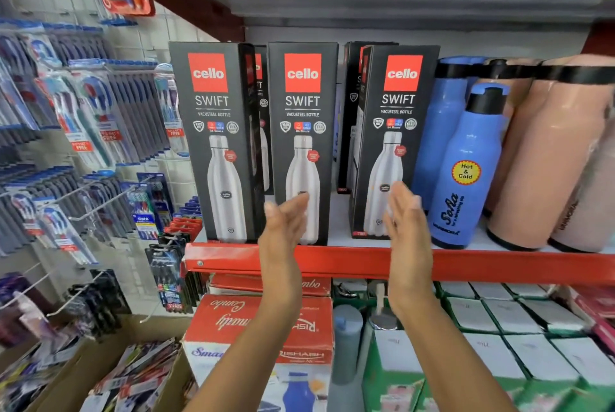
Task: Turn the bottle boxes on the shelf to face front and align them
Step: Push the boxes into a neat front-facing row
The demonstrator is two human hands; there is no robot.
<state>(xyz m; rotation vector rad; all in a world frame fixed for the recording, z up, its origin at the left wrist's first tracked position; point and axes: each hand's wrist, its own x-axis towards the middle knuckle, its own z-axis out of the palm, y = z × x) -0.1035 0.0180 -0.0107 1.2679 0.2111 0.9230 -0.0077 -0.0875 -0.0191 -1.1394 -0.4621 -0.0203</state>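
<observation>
Three front boxes (301, 142), two hands (342, 222)

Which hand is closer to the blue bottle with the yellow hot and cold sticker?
The right hand. It is raised just left of the blue bottle, in front of the rightmost bottle box. The left hand is farther left, at the middle box.

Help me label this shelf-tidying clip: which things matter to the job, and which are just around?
Job: left box, middle box, right box, boxes behind, shelf edge, left hand, right hand.

Just around: blue bottle, peach bottles, toothbrush packs, red carton.
</observation>
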